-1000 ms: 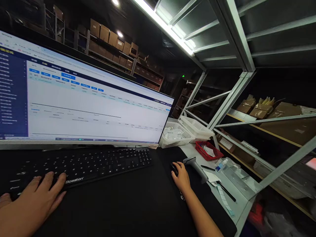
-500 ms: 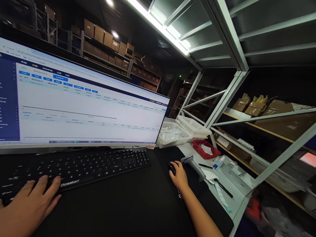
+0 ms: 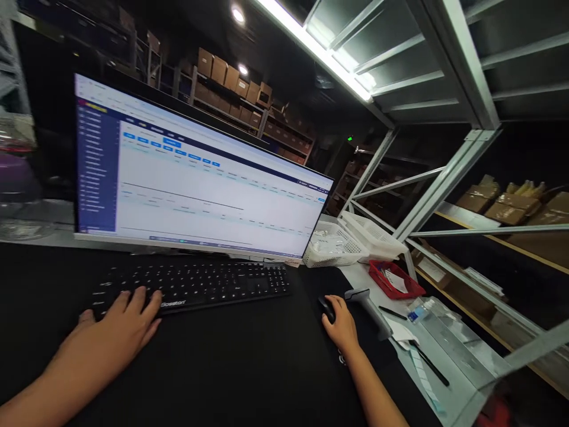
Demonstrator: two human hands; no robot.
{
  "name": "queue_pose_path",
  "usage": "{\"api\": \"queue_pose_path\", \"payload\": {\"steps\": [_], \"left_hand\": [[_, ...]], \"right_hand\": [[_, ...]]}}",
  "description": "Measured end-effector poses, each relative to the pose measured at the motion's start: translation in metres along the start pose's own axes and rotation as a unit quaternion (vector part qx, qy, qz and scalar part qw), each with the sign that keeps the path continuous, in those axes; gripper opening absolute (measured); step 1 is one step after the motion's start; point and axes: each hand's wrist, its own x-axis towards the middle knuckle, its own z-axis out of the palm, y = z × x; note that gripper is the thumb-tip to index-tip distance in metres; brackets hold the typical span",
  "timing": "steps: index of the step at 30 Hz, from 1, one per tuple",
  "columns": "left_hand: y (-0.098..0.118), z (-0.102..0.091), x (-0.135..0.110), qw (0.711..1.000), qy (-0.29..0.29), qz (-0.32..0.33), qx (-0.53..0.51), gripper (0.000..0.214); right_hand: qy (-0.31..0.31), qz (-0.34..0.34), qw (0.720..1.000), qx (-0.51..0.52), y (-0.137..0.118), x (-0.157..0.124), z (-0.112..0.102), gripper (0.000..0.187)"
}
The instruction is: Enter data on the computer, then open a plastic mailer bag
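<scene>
My left hand (image 3: 113, 323) rests on the lower left of a black keyboard (image 3: 231, 286), its fingers spread over the keys. On the black desk mat (image 3: 231, 362), my right hand (image 3: 341, 325) is wrapped around a dark computer mouse (image 3: 328, 309), mostly hidden under the palm. Just right of that hand lies a grey barcode scanner (image 3: 371, 311). Behind the keyboard stands a wide monitor (image 3: 213, 196), lit with a page of blue buttons and table rows. Its text is too blurred to read.
White perforated baskets (image 3: 335, 252) stand right of the monitor, with a red basket (image 3: 395, 281) nearby. Black pens, paper and a clear plastic box (image 3: 457, 347) lie along the right side. A metal rack (image 3: 427, 207) rises there. Shelves of cardboard boxes (image 3: 231, 77) fill the background.
The camera view has swung left, so everything sits further right and the monitor's left edge shows. Both hands stay at the keyboard and the mouse.
</scene>
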Motion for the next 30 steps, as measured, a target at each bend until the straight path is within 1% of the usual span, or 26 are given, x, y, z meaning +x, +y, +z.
{"api": "queue_pose_path", "payload": {"steps": [1, 3, 5, 8, 12, 20, 26, 30], "left_hand": [[0.007, -0.008, 0.001, 0.998, -0.026, 0.005, 0.051, 0.059], [0.015, -0.018, 0.005, 0.993, -0.058, 0.008, 0.107, 0.058], [0.017, -0.022, 0.007, 0.989, -0.076, 0.006, 0.128, 0.057], [0.016, -0.022, 0.007, 0.987, -0.088, 0.001, 0.134, 0.056], [0.014, -0.02, 0.005, 0.988, -0.087, 0.003, 0.124, 0.054], [0.015, -0.021, 0.005, 0.991, -0.074, 0.002, 0.111, 0.052], [0.016, -0.022, 0.005, 0.989, -0.083, -0.001, 0.119, 0.052], [0.016, -0.023, 0.005, 0.992, -0.077, -0.004, 0.104, 0.052]], "right_hand": [[0.0, -0.008, 1.0, 0.005, 0.002, 0.0, 0.001, 0.051], [0.001, -0.024, 1.0, 0.016, 0.005, -0.001, 0.003, 0.05], [0.003, -0.037, 0.999, 0.023, 0.008, -0.002, 0.005, 0.049], [0.01, -0.049, 0.998, 0.026, 0.011, -0.003, 0.008, 0.046], [0.009, -0.05, 0.999, 0.015, 0.014, -0.003, 0.009, 0.042], [-0.017, -0.043, 0.999, 0.013, 0.015, -0.004, 0.008, 0.043], [-0.014, -0.041, 0.999, 0.016, 0.013, -0.004, 0.007, 0.042], [-0.019, -0.039, 0.999, 0.015, 0.012, -0.004, 0.007, 0.041]]}}
